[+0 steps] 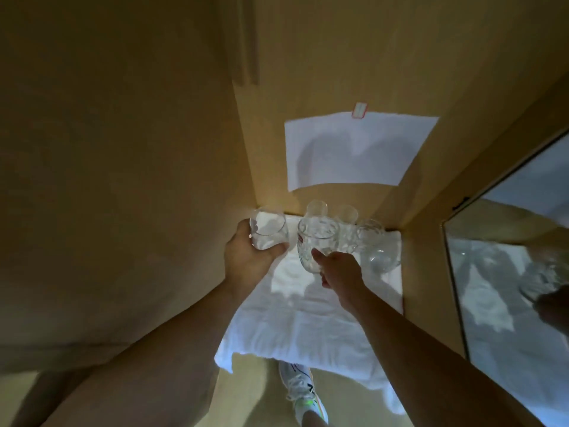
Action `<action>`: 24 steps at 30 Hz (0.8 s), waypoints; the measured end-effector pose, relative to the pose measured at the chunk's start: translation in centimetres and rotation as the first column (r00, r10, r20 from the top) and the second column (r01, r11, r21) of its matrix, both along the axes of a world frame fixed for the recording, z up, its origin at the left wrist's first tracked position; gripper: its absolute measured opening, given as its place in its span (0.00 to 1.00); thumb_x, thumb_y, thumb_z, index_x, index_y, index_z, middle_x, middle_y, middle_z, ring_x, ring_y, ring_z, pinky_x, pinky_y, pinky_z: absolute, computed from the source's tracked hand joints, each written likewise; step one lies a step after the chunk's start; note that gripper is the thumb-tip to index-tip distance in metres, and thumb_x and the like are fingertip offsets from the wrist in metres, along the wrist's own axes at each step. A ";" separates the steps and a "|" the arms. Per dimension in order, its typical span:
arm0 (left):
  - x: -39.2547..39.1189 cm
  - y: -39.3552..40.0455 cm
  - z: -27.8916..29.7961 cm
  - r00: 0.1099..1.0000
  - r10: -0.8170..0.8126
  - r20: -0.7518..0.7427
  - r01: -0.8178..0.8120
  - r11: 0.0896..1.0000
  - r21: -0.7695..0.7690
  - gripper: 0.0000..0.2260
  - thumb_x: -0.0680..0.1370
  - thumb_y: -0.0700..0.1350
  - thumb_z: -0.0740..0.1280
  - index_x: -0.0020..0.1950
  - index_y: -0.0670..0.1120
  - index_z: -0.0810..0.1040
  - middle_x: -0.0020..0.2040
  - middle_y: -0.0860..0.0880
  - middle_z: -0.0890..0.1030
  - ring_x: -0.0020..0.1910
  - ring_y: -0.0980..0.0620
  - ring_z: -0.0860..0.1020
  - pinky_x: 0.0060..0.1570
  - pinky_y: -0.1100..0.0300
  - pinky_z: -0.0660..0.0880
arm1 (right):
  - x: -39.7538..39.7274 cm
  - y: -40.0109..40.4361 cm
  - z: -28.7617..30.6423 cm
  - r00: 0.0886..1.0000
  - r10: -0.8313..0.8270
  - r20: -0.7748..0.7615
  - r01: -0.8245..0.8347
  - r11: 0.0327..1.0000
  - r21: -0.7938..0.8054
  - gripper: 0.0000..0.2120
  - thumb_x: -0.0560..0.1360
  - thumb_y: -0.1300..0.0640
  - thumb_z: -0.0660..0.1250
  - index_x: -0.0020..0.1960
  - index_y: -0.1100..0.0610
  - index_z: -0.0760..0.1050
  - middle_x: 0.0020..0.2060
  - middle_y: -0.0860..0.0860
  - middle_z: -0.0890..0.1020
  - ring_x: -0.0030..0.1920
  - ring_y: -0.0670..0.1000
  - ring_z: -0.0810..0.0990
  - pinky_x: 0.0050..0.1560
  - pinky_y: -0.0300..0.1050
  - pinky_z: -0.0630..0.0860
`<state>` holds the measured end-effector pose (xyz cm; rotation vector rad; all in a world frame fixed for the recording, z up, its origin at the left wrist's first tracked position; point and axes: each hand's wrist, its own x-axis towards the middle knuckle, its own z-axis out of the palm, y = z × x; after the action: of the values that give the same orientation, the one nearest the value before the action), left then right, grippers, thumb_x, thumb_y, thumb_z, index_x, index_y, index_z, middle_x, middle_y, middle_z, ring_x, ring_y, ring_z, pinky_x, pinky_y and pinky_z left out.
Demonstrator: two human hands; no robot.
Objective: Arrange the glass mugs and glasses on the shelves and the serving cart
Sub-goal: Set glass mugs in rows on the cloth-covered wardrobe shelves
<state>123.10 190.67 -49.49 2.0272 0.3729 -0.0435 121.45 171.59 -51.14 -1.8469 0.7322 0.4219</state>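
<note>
A white cloth (308, 318) covers a shelf inside a wooden cabinet. My left hand (246, 257) grips a plain round glass (268, 231) at the shelf's back left corner. My right hand (338, 269) holds a patterned glass mug (317, 241) in the middle, thumb against its side. Behind it stand two more glasses (317, 208) (347, 213). A rounded glass (371, 234) stands at the right, with another clear glass (381, 260) in front of it.
Wooden cabinet walls close in on the left (154, 180) and right (431, 195). A white paper sheet (354, 149) is taped to the back panel. A mirrored door (508, 288) hangs at the right. My shoe (303, 386) is on the floor below.
</note>
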 end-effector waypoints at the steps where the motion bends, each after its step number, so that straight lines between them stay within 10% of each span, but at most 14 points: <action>1: -0.6 0.0 1.7 1.000 -0.010 0.025 0.010 1.000 0.007 0.30 0.59 0.59 0.81 0.57 0.55 0.75 0.47 0.60 0.82 0.47 0.57 0.82 0.45 0.63 0.77 | -0.4 0.0 1.7 1.000 -0.008 0.023 0.008 1.000 0.004 0.19 0.76 0.43 0.72 0.36 0.56 0.77 0.31 0.54 0.80 0.34 0.55 0.80 0.53 0.60 0.82; 15: -12.5 2.3 24.6 0.934 -0.071 0.350 0.074 0.997 0.005 0.27 0.58 0.60 0.78 0.53 0.53 0.76 0.47 0.58 0.81 0.47 0.55 0.80 0.41 0.64 0.73 | -11.4 1.8 24.4 0.907 -0.032 0.419 0.033 0.999 0.004 0.16 0.75 0.44 0.74 0.40 0.55 0.78 0.30 0.53 0.78 0.30 0.55 0.75 0.38 0.51 0.74; 24: -20.5 4.5 32.7 0.882 -0.073 0.465 0.096 0.995 -0.026 0.31 0.66 0.57 0.81 0.65 0.50 0.76 0.62 0.52 0.80 0.62 0.51 0.77 0.63 0.50 0.74 | -21.1 2.6 32.6 0.853 -0.058 0.518 0.071 0.997 -0.006 0.17 0.74 0.43 0.74 0.40 0.57 0.79 0.27 0.51 0.78 0.31 0.53 0.78 0.38 0.52 0.81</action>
<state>102.55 195.21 -16.83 1.9291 -0.0223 0.3726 100.33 174.24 -18.53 -1.8358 0.4223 -0.1380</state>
